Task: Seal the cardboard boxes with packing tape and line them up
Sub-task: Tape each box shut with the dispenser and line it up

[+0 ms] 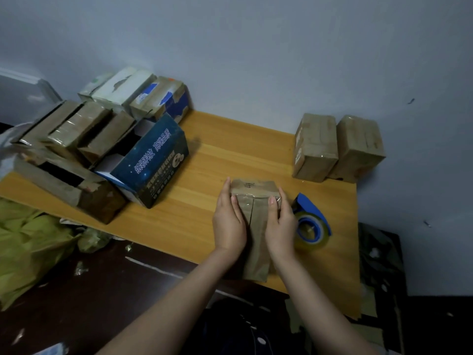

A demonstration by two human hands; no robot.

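Observation:
A small brown cardboard box [254,193] stands on the wooden table [194,216], its top flaps meeting at a centre seam under clear tape. My left hand [228,221] lies on its left side and my right hand [279,224] on its right, both thumbs pressing on the top. A blue tape dispenser [311,221] with a clear tape roll rests just right of the box. Two taped brown boxes [316,147] [358,147] stand side by side at the back right against the wall.
A pile of several boxes [76,134] fills the table's left end, among them a dark blue printed box [153,162] with open flaps. A yellow-green bag [28,247] sits below the table's left edge. The grey wall [256,60] backs the table.

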